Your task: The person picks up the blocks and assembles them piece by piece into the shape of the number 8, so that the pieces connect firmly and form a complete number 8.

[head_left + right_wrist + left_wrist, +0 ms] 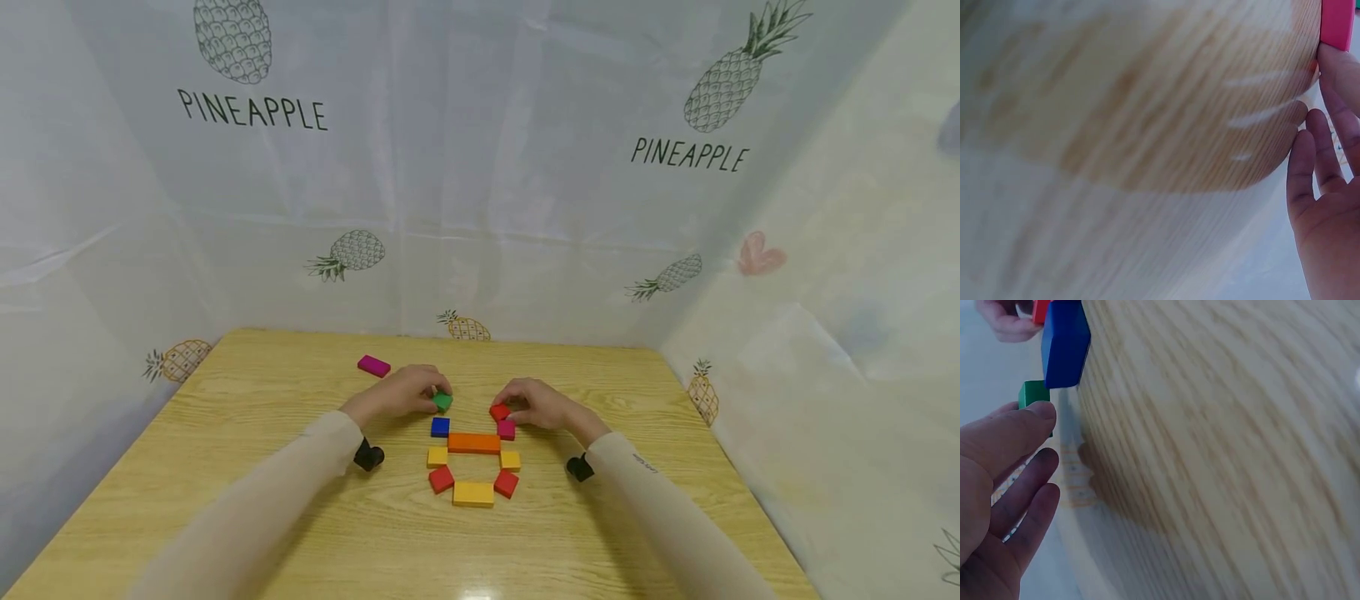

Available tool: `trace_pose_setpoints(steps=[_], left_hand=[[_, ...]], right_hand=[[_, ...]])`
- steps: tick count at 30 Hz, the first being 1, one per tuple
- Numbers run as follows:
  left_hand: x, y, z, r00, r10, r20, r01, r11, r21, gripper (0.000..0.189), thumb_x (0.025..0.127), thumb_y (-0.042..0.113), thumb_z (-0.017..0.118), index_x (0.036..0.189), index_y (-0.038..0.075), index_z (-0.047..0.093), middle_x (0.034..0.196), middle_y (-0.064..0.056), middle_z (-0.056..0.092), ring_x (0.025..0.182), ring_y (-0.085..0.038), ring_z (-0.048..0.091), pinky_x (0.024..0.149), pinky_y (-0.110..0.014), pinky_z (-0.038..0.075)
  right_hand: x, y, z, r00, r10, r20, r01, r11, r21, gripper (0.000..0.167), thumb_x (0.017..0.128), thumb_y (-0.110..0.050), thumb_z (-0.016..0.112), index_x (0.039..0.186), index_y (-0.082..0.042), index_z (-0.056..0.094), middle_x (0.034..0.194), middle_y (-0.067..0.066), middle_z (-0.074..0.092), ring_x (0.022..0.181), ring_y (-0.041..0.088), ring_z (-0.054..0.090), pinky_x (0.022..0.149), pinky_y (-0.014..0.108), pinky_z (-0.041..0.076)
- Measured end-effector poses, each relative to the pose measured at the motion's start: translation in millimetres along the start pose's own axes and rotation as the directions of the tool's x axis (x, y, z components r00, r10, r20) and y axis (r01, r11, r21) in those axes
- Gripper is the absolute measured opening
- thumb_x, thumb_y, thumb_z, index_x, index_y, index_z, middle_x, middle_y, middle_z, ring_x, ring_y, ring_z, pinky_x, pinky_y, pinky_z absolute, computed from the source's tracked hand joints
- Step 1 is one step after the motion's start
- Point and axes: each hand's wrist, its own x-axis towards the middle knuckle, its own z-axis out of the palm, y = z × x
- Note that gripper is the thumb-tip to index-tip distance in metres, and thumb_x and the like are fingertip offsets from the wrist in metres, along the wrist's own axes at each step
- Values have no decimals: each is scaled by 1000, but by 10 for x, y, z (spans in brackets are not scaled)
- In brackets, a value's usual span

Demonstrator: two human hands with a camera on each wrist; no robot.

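Observation:
My left hand (408,389) pinches a small green block (443,402) between thumb and fingers, just behind a blue block (440,427). In the left wrist view the thumb presses on the near face of the green block (1035,392), its other fingers loosely bent below. Across from it, my right hand (542,403) holds a red block (499,412) by thumb and fingers. That red block sits right behind a pink block (506,430). In the right wrist view the thumb is beside the pink block (1336,24), and the red block is mostly hidden behind the hand.
A long orange block (474,443) lies between the two sides. Nearer are two small yellow blocks (437,457), two turned red blocks (442,479) and a wider yellow block (473,494). One magenta block (373,366) lies apart at the back left of the wooden table (285,375).

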Motion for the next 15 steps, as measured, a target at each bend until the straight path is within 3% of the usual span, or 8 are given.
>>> trace_pose_setpoints(steps=[15], left_hand=[[94,26,62,997,56,57,-59,997,48,24,99,16,77,123,17,75,115,1,68,96,-15,61,94,-38,55]], right_hand=[[0,-10,-10,1000,27,11,-27,1000,7,30,99,-11,76,129,-14,74,126,4,69,118,23,63,109,45,50]])
